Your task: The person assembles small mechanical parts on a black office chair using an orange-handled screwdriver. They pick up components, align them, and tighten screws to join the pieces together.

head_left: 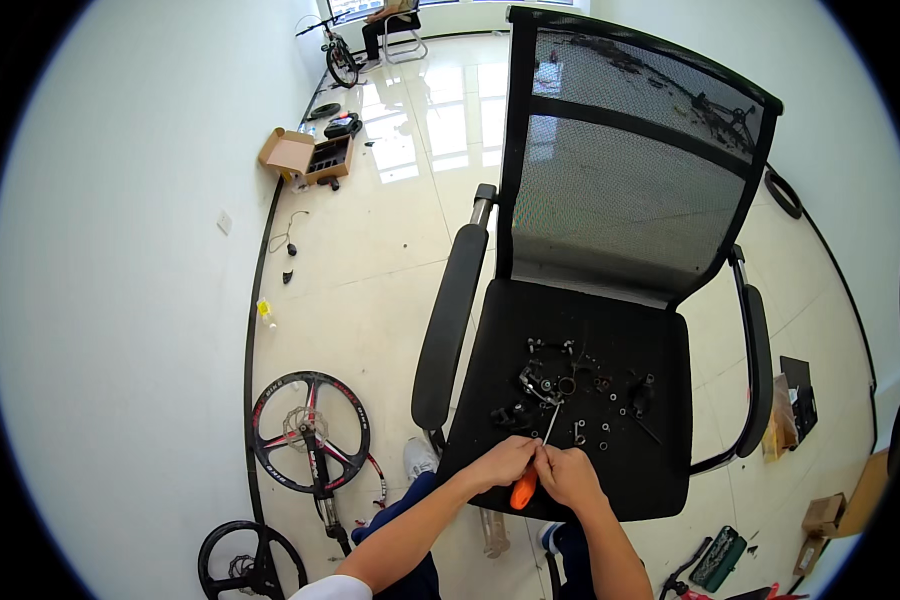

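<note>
While both hands meet near the bottom centre of the frame, the left hand (510, 461) and the right hand (568, 476) are closed around a screwdriver (524, 490), its tip up among metal parts (540, 385). Its handle is bright orange, showing below the fists, and its thin, silvery shaft slants up and slightly right. Around the tip lie dark and silvery pieces, with small rings (604, 447) scattered to the right. They rest on the flat black seat (635, 485) of an armchair, whose dark, see-through mesh back (610, 190) fills the upper right. Beyond it spreads a glossy, cream tiled floor (400, 235), bright with window reflections at the top. A black three-spoke wheel (310, 428) lies at lower left, an opened cardboard box (288, 152) sits at upper left, and a bicycle (342, 62) stands farther up. Pale walls (130, 250) flank the room, edged with black skirting.
</note>
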Available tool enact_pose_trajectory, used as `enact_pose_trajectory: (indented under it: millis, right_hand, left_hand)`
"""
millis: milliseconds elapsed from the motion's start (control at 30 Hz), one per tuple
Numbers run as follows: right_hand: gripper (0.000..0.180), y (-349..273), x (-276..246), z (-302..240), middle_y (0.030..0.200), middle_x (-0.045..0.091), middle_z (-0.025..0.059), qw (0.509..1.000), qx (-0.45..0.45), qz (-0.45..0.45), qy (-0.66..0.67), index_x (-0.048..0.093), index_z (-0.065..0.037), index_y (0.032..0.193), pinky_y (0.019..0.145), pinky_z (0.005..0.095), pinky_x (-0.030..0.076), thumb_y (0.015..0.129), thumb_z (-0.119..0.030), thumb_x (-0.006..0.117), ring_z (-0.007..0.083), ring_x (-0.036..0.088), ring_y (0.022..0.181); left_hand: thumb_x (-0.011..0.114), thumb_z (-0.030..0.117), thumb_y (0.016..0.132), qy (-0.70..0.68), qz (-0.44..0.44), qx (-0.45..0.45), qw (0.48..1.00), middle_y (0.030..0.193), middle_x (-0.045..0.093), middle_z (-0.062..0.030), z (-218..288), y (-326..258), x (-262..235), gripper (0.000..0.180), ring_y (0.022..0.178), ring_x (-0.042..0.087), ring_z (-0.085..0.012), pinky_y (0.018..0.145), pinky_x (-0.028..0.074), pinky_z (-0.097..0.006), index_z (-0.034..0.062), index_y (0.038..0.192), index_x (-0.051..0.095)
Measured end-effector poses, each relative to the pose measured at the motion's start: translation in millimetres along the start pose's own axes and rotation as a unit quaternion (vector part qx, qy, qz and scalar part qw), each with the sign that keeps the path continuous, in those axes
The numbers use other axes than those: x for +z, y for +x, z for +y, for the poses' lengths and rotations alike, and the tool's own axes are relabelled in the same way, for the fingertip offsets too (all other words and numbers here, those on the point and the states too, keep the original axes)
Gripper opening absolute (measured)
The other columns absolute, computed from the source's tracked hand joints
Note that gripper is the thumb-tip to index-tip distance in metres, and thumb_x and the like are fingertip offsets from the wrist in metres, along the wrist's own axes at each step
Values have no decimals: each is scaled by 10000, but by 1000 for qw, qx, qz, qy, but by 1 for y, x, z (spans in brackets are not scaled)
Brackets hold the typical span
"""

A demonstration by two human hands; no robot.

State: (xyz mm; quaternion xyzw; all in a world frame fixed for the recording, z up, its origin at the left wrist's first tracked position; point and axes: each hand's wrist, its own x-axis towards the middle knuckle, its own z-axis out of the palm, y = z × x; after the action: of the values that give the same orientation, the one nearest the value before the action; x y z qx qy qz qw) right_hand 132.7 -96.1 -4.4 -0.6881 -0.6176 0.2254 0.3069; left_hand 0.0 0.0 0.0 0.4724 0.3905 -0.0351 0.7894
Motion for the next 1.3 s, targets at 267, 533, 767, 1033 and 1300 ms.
enact_pose_trajectory:
  millis: [267, 533, 767, 1033, 1300]
  right_hand:
    - [338, 12, -4, -15, 616, 572, 232, 985, 82, 45, 148, 599, 57, 775, 531, 408, 445, 975, -182, 469, 378, 587, 555]
    - [318, 10, -2, -17, 623, 580, 232, 992, 58, 72, 89, 610, 47, 766, 516, 421, 450, 962, -169, 481, 389, 590, 553]
    - [293, 6, -3, -6, 610, 586, 210, 998, 1, 55, -10, 606, 22, 737, 502, 430, 457, 946, -156, 502, 393, 592, 548]
    - [344, 8, 4, -15, 600, 558, 207, 979, 81, 75, 170, 606, 65, 817, 521, 371, 423, 984, -198, 459, 291, 566, 512]
    - [346, 8, 6, -17, 564, 521, 161, 966, 99, 131, 200, 589, 59, 797, 489, 349, 384, 985, -198, 454, 206, 516, 480]
  left_hand:
    - [388, 264, 1014, 182, 212, 250, 927, 695, 576, -141, -16, 25, 9, 363, 629, 555, -265, 615, 443, -350, -37, 911, 565]
    - [386, 257, 1016, 167, 189, 250, 935, 719, 578, -134, -16, 25, 10, 366, 665, 550, -246, 656, 448, -356, -46, 912, 564]
    - [386, 262, 1030, 88, 89, 142, 982, 617, 466, 27, -7, 16, 6, 352, 532, 410, -94, 498, 337, -275, 26, 849, 574]
    - [411, 267, 1016, 153, 200, 240, 937, 656, 539, -77, -14, 24, 9, 362, 601, 508, -191, 595, 422, -336, -28, 867, 558]
    - [438, 242, 1004, 140, 233, 266, 925, 701, 551, -123, 4, 9, 25, 322, 629, 529, -226, 615, 427, -346, -36, 878, 541]
